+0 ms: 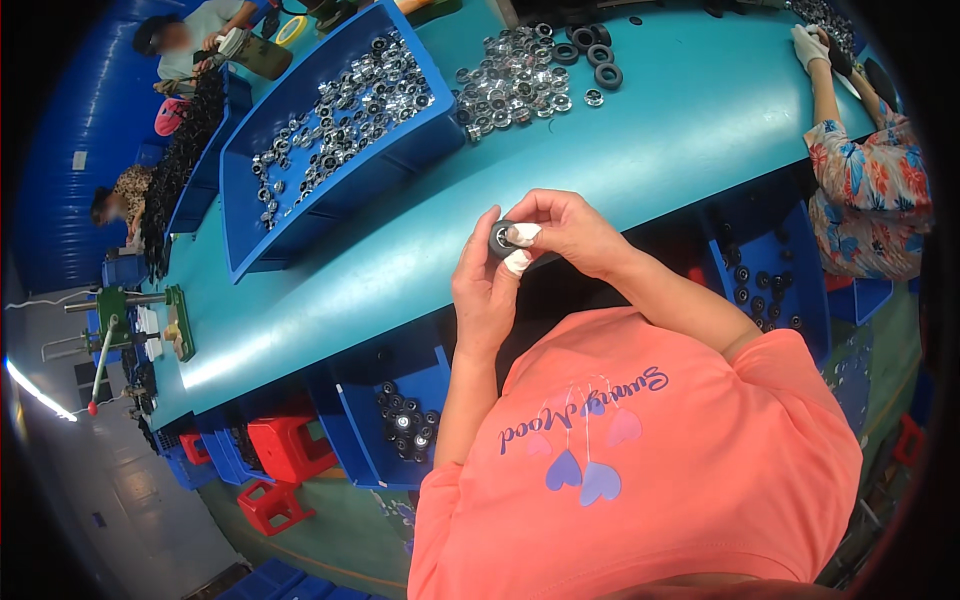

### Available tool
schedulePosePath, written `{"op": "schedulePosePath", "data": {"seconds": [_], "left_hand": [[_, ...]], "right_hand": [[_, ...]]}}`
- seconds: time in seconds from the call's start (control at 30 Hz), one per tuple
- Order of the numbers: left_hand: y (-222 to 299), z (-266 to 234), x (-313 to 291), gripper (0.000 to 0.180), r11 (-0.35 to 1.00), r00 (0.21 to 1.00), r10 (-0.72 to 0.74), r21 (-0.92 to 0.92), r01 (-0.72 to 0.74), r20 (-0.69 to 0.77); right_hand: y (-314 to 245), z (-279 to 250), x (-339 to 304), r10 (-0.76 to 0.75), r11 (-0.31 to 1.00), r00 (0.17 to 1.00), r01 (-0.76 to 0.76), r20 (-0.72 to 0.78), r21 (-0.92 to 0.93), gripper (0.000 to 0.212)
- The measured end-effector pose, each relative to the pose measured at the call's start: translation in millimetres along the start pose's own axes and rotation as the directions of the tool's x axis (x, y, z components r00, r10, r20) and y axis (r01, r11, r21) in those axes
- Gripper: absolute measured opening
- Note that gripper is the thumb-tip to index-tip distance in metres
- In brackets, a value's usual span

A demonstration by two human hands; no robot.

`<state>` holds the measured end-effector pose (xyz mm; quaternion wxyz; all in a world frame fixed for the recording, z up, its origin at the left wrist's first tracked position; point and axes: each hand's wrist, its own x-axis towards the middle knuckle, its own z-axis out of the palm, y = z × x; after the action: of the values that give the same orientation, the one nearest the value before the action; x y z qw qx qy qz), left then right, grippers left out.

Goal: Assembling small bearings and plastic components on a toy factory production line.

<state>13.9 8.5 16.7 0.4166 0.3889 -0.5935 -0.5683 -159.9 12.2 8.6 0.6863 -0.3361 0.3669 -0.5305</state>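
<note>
A small wheel with a black tyre is pinched between my two hands, just off the near edge of the workbench. My left hand grips it from the left and below, fingers curled round the tyre. From the right, my right hand presses on it with thumb and fingers. White wrapping covers both thumb tips. Farther up the bench lies a loose pile of clear and silvery wheel hubs. Several black rubber tyres lie beside that pile, and one hub sits apart near them.
A large blue bin of hubs stands on the green-topped bench. Below the bench edge, blue bins hold finished-looking wheels. A green hand press stands at the left end. Red stools are below; a gloved co-worker works at right.
</note>
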Motion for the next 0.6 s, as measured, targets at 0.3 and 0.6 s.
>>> {"op": "schedulePosePath", "data": {"seconds": [0.3,0.6], "left_hand": [[-6,-6,2,0.055,0.992,0.994,0.105,-0.065,-0.105,-0.006],[-10,-20,1,0.046,0.647,0.975,-0.051,-0.736,0.199,0.218]], "right_hand": [[-9,2,-7,-0.005,0.997,1.000,0.005,0.005,0.072,0.022],[-13,5,-10,-0.265,0.894,0.964,0.254,0.021,-0.369,0.029]]}}
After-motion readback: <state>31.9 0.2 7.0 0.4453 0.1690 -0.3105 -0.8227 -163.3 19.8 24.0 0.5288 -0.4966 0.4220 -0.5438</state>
